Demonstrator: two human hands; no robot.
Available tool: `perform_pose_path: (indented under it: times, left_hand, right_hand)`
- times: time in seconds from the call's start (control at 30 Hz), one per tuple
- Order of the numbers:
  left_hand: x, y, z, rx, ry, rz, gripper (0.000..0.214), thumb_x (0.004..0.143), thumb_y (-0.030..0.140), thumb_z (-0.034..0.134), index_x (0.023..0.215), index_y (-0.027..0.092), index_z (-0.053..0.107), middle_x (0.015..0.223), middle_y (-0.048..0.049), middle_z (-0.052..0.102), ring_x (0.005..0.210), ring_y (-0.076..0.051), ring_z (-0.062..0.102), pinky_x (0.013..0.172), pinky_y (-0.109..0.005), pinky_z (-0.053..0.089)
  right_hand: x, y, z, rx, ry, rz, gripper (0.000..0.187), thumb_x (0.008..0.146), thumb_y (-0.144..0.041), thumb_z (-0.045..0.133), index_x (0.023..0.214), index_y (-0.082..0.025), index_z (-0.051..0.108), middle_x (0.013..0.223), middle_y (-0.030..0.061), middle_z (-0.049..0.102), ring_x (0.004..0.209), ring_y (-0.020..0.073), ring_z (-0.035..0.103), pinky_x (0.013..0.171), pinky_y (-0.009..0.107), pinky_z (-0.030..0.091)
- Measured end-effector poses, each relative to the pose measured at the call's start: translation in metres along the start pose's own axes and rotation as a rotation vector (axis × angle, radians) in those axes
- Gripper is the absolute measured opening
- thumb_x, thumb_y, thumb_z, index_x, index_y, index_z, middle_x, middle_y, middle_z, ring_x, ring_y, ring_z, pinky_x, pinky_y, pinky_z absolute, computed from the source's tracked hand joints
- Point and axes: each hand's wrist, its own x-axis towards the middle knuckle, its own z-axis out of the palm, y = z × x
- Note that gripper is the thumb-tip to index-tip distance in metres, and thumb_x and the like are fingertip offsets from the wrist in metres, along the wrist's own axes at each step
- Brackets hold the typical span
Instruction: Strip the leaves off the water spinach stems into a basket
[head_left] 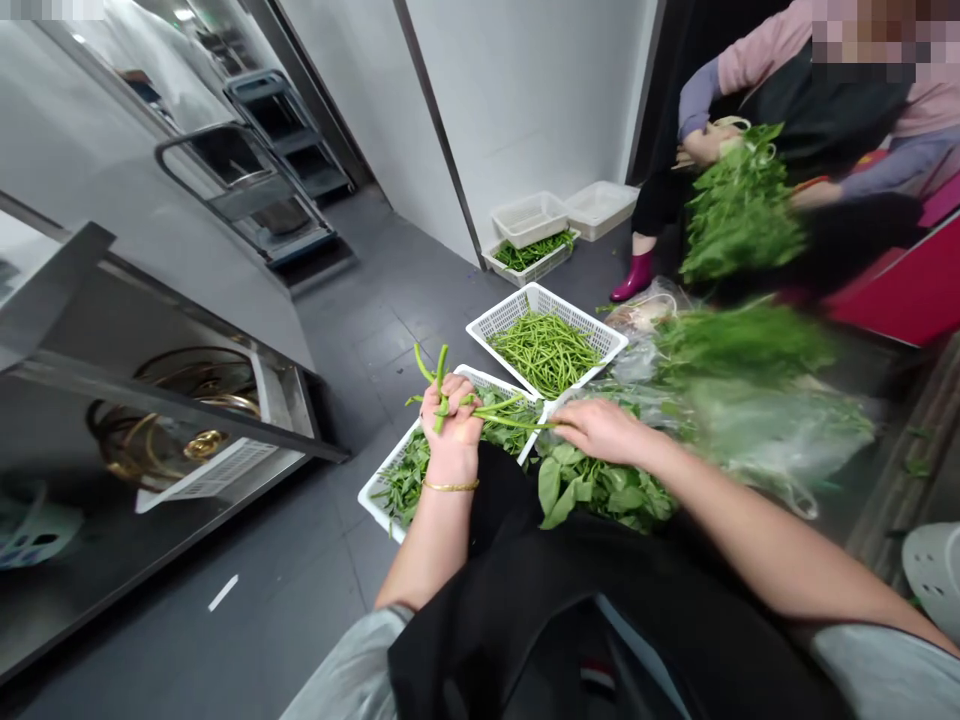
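Left hand (pixel 450 420): closed on stems (pixel 441 390)
Right hand (pixel 600 430): pinching their ends
Done: cut stems (pixel 546 352) fill the basket (pixel 517 312)
Remaining: leafy greens (pixel 600 490), nearer me than the basket

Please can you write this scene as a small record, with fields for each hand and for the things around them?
left hand: grips green vegetable stems
right hand: pinches a long stem
under hands: white plastic basket of leaves
beside: white plastic basket of cut stems
further: co-worker holding leafy greens
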Motion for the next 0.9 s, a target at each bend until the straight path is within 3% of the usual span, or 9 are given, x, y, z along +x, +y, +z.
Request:
perform_pose_path:
  times: [0.07,0.17,0.3,0.37,0.43,0.5,0.6,0.77,0.9]
  left_hand:
    - [0.000,-0.003,-0.005,0.006,0.062,-0.012,0.027,0.089,0.014,0.034,0.064,0.020,0.025,0.051,0.0063,0.034,0.033,-0.002,0.026,0.028,-0.010,0.018]
    - [-0.005,-0.017,-0.012,0.045,0.158,-0.094,0.028,0.090,0.018,0.032,0.063,0.020,0.027,0.050,0.0063,0.032,0.033,-0.003,0.025,0.027,-0.012,0.016]
    - [-0.015,-0.035,-0.007,0.061,0.179,-0.184,0.025,0.086,0.019,0.039,0.063,0.020,0.030,0.050,0.0066,0.030,0.032,-0.003,0.026,0.028,-0.014,0.017]
    - [-0.018,-0.032,-0.002,0.060,0.158,-0.101,0.022,0.083,0.019,0.043,0.063,0.019,0.032,0.050,0.0067,0.031,0.032,-0.003,0.027,0.029,-0.014,0.016]
    - [-0.018,-0.026,0.001,0.066,0.114,-0.011,0.020,0.080,0.018,0.045,0.063,0.019,0.034,0.050,0.0065,0.032,0.033,-0.003,0.028,0.029,-0.014,0.016]
    - [-0.017,-0.022,0.002,0.085,0.074,0.019,0.019,0.077,0.018,0.047,0.063,0.019,0.035,0.051,0.0064,0.034,0.033,-0.003,0.029,0.030,-0.013,0.016]
    - [-0.017,-0.025,0.001,0.117,0.064,0.001,0.018,0.075,0.019,0.050,0.063,0.018,0.036,0.051,0.0068,0.034,0.033,-0.003,0.028,0.030,-0.013,0.015]
    - [-0.020,-0.042,0.003,0.174,0.053,-0.033,0.021,0.074,0.023,0.054,0.064,0.018,0.037,0.052,0.0075,0.033,0.034,-0.002,0.027,0.031,-0.013,0.017]
    - [-0.016,-0.052,0.000,0.200,0.070,-0.070,0.023,0.074,0.024,0.056,0.064,0.019,0.036,0.052,0.0075,0.032,0.034,-0.002,0.028,0.032,-0.014,0.019]
  right_hand:
    - [-0.002,0.000,0.006,0.058,-0.018,-0.103,0.023,0.089,-0.025,0.048,0.082,-0.016,0.068,0.075,0.0053,0.066,0.066,0.0142,0.058,0.063,0.025,0.041]
    - [-0.017,0.007,0.012,0.330,0.190,-0.068,0.030,0.090,-0.034,0.047,0.078,-0.017,0.069,0.071,0.0037,0.066,0.064,0.0133,0.058,0.063,0.024,0.043]
    - [-0.038,0.040,0.018,0.528,0.558,0.335,0.032,0.082,-0.044,0.053,0.071,-0.018,0.068,0.071,0.0028,0.069,0.067,0.0167,0.061,0.066,0.028,0.046]
    - [-0.048,0.062,0.017,0.538,0.731,0.546,0.034,0.078,-0.048,0.054,0.066,-0.018,0.066,0.068,0.0035,0.068,0.064,0.0179,0.061,0.064,0.030,0.047]
    - [-0.056,0.075,0.010,0.481,0.778,0.678,0.035,0.077,-0.050,0.055,0.063,-0.018,0.063,0.063,0.0039,0.066,0.060,0.0176,0.059,0.060,0.030,0.046]
    - [-0.061,0.071,0.002,0.380,0.603,0.663,0.035,0.075,-0.050,0.057,0.062,-0.018,0.063,0.061,0.0032,0.064,0.056,0.0166,0.056,0.056,0.028,0.043]
    - [-0.054,0.040,-0.004,0.245,0.295,0.448,0.032,0.079,-0.047,0.057,0.067,-0.018,0.063,0.064,0.0022,0.065,0.058,0.0155,0.057,0.057,0.026,0.042]
    - [-0.017,-0.002,0.006,0.211,0.150,0.141,0.026,0.085,-0.028,0.049,0.101,-0.019,0.067,0.092,0.0043,0.071,0.079,0.0166,0.063,0.071,0.027,0.045]
    - [0.003,0.002,0.027,0.337,-0.146,0.054,0.023,0.083,-0.030,0.053,0.075,-0.017,0.070,0.063,-0.0009,0.064,0.057,0.0124,0.055,0.059,0.024,0.040]
